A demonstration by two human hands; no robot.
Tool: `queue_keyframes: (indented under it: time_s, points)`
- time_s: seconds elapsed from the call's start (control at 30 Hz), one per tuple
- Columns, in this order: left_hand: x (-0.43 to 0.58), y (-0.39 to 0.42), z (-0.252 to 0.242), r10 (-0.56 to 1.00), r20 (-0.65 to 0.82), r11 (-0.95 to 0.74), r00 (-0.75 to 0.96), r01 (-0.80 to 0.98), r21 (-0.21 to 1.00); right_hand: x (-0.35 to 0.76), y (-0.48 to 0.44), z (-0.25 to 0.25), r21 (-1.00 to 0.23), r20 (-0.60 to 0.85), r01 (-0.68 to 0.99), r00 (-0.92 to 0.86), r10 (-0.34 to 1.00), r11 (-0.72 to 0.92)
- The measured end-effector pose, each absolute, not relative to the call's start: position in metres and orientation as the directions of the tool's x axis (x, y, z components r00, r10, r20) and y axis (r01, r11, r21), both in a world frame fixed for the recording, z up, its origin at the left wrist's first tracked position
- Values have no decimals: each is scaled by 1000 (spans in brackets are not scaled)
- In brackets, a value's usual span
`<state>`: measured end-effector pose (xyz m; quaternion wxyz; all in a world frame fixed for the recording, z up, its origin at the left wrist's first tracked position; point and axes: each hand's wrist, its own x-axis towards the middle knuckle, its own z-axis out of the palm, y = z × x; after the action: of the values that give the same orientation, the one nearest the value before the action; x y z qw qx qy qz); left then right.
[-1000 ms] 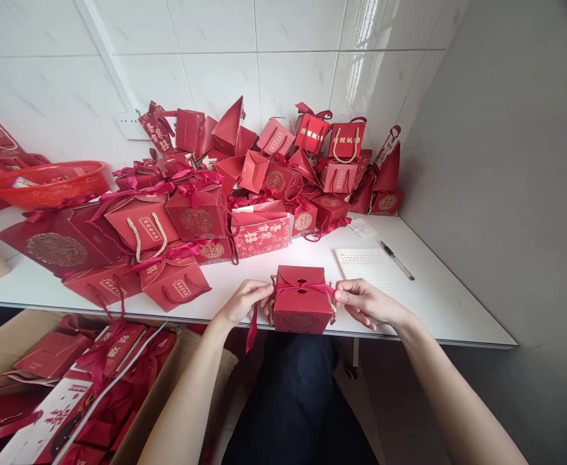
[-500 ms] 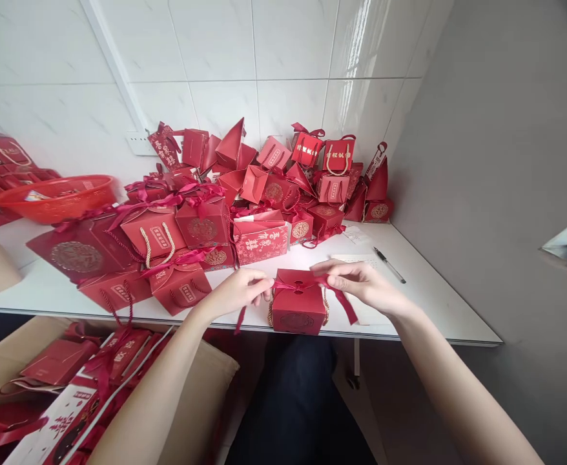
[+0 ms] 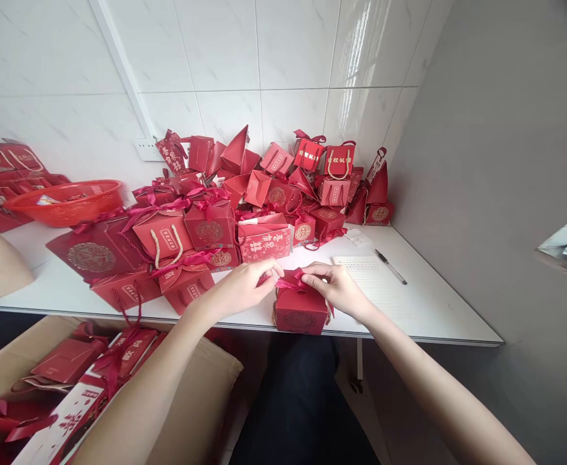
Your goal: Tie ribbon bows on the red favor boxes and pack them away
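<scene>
Pinching a shiny pink-red ribbon (image 3: 288, 283) between thumb and fingers, the right hand (image 3: 334, 287) bends in over the top of a small red box (image 3: 300, 316). The left hand (image 3: 250, 284) seems to pinch the ribbon too, with its fingertips close together just past the box's 10 o'clock corner. The box sits at the 6 o'clock edge of the white tabletop (image 3: 438, 316). From the right hand it lies at 8 o'clock, and from the left hand at about 4 o'clock. The right hand is nearer, because its fingers are right over the lid. The ribbon's long way goes across the box, from 9 o'clock to 3 o'clock, and a loop of it bunches up near the middle. The box stands upright and looks like a little cube, with a dark round pattern (image 3: 304, 321) on its front and a gold cord (image 3: 274, 316) hanging down at its 9 o'clock side. A big heap of red boxes (image 3: 276, 194) is piled up from 10 to 12 o'clock of it. A notebook (image 3: 375, 284) and a black pen (image 3: 391, 266) lie at 2 o'clock.
</scene>
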<state>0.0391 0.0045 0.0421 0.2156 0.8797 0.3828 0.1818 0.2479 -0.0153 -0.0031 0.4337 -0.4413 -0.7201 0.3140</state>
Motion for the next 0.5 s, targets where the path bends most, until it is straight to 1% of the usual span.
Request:
queue_keyframes:
  time_s: [0.1, 0.2, 0.33, 0.5]
  points:
    - [39, 4, 41, 715, 136, -653, 686, 586, 480, 249, -14, -8, -815, 373, 369, -258, 891, 448]
    - [38, 6, 39, 698, 138, -685, 703, 598, 417, 249, -15, -10, -808, 374, 383, -256, 892, 448]
    - [41, 8, 39, 696, 160, -703, 700, 619, 351, 246, -15, -9, -815, 366, 386, -237, 900, 433]
    - [45, 9, 43, 646, 231, -758, 728, 576, 307, 242, -12, -14, -845, 366, 349, -174, 914, 405]
